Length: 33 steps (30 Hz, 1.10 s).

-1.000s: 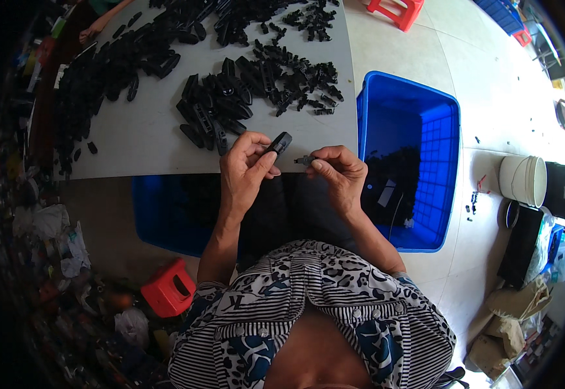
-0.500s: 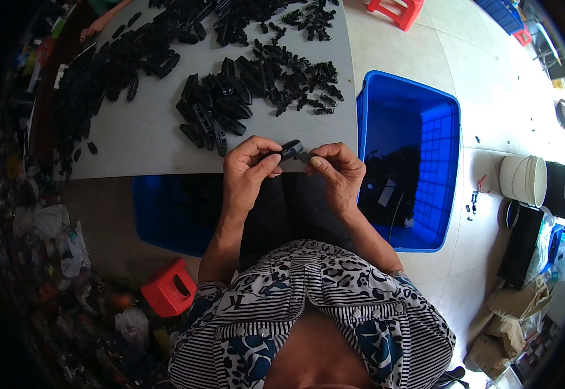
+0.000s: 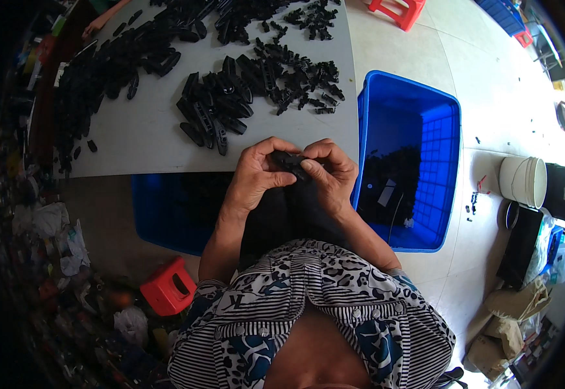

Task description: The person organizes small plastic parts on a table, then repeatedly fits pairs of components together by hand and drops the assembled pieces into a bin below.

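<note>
Just past the near edge of the grey table [image 3: 159,146], my two hands meet around black plastic parts. My left hand [image 3: 254,172] is closed on a long black plastic shell [image 3: 284,159]. Against that shell my right hand [image 3: 333,174] pinches a small black clip-like piece, mostly covered by the fingers. The two parts touch, but I cannot tell whether they are joined. Beyond my hands lies a heap of similar black shells [image 3: 214,107]. To its right, small black clip pieces [image 3: 302,78] are scattered.
A deep blue bin [image 3: 439,162] holding black parts stands right of the table. Another blue bin [image 3: 166,214] sits under the table edge. Nearby on the left is a red stool [image 3: 169,285]. More black parts [image 3: 101,78] cover the table's left. Another person's hand [image 3: 94,27] shows at the far left.
My hands have come together. The small piece, held apart at the shell's end before, is now pressed against the shell, and the shell has turned between my fingers.
</note>
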### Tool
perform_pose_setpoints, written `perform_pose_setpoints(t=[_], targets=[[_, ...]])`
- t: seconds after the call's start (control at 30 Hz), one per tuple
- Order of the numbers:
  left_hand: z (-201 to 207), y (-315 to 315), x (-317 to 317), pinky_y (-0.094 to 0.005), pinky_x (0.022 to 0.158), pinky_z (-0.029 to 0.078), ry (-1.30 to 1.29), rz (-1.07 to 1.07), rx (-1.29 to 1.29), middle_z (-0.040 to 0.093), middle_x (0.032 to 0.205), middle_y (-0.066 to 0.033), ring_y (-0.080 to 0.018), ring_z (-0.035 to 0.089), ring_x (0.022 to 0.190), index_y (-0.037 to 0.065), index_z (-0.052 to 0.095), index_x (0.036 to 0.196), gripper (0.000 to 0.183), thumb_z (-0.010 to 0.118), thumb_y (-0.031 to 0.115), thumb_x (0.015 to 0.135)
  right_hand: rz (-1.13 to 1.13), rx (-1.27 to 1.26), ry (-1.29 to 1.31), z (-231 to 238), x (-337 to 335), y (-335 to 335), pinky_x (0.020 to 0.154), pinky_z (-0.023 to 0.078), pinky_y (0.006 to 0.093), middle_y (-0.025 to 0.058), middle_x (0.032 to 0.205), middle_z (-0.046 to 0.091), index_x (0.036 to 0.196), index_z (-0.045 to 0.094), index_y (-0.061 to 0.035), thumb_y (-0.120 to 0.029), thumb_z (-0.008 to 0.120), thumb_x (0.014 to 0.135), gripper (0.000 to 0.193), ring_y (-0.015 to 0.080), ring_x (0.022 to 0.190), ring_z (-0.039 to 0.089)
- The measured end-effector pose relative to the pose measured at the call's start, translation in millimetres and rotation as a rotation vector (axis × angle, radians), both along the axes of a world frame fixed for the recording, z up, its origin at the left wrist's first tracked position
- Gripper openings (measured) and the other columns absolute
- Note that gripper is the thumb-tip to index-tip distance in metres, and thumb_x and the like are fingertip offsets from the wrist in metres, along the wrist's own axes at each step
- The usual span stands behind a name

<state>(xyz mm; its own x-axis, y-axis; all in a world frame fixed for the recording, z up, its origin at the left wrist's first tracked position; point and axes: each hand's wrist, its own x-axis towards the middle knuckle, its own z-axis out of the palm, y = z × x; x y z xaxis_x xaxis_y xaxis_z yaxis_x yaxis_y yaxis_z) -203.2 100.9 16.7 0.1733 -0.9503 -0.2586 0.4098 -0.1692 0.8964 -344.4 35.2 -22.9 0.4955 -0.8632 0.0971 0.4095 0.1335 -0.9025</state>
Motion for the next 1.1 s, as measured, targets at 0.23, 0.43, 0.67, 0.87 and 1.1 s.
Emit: perform_pose_setpoints(t=[0.23, 0.43, 0.67, 0.87, 1.1], targets=[[-3.4, 5.2, 1.0, -0.0207, 0.056, 0.051, -0.198, 0.087, 0.015, 0.064, 0.078, -0.0067, -0.0114, 0.064, 0.063, -0.001, 0.060, 0.091, 0.021, 0.069, -0.009, 0.073, -0.158, -0.360, 0.171, 8.5, 0.6, -1.8, 0.068, 0.044, 0.0267, 0.0080, 0.084, 0.058, 0.082, 0.063, 0.0003, -0.002, 0.073, 0.073, 0.013, 0.0170, 0.077, 0.056], [-2.4, 5.4, -2.5, -0.0207, 0.058, 0.052, -0.229, 0.085, -0.006, 0.064, 0.079, -0.0072, -0.0119, 0.065, 0.066, -0.002, 0.060, 0.092, 0.020, 0.067, -0.010, 0.075, -0.212, -0.430, 0.217, 7.2, 0.0, 0.5, 0.066, 0.045, 0.0272, 0.0097, 0.084, 0.059, 0.081, 0.064, 0.0000, 0.000, 0.073, 0.072, 0.013, 0.0188, 0.076, 0.056], [7.0, 5.0, -6.3, -0.0213, 0.059, 0.053, -0.128, 0.104, 0.025, 0.063, 0.077, -0.0079, -0.0126, 0.065, 0.066, -0.003, 0.060, 0.093, 0.015, 0.066, -0.003, 0.079, -0.268, -0.659, 0.282, 7.3, -3.8, -6.4, 0.062, 0.045, 0.0293, 0.0110, 0.081, 0.059, 0.080, 0.062, 0.0004, 0.004, 0.073, 0.065, 0.019, 0.0220, 0.073, 0.056], [5.4, 8.5, -5.3, -0.0207, 0.055, 0.051, -0.164, 0.138, 0.045, 0.062, 0.077, -0.0068, -0.0117, 0.063, 0.061, -0.003, 0.061, 0.089, 0.010, 0.062, -0.003, 0.080, -0.260, -0.819, 0.295, 3.3, -6.4, -7.5, 0.060, 0.044, 0.0313, 0.0112, 0.081, 0.059, 0.083, 0.061, -0.0008, 0.001, 0.073, 0.064, 0.023, 0.0231, 0.072, 0.056], [12.0, 16.4, -11.9, -0.0192, 0.055, 0.049, -0.388, 0.191, -0.009, 0.061, 0.076, -0.0054, -0.0091, 0.061, 0.060, -0.003, 0.061, 0.085, 0.007, 0.060, -0.006, 0.079, 0.255, -0.102, 0.392, 8.3, -7.3, -4.1, 0.061, 0.047, 0.0298, 0.0123, 0.081, 0.059, 0.092, 0.058, 0.0042, -0.012, 0.071, 0.079, 0.024, 0.0225, 0.068, 0.058]])
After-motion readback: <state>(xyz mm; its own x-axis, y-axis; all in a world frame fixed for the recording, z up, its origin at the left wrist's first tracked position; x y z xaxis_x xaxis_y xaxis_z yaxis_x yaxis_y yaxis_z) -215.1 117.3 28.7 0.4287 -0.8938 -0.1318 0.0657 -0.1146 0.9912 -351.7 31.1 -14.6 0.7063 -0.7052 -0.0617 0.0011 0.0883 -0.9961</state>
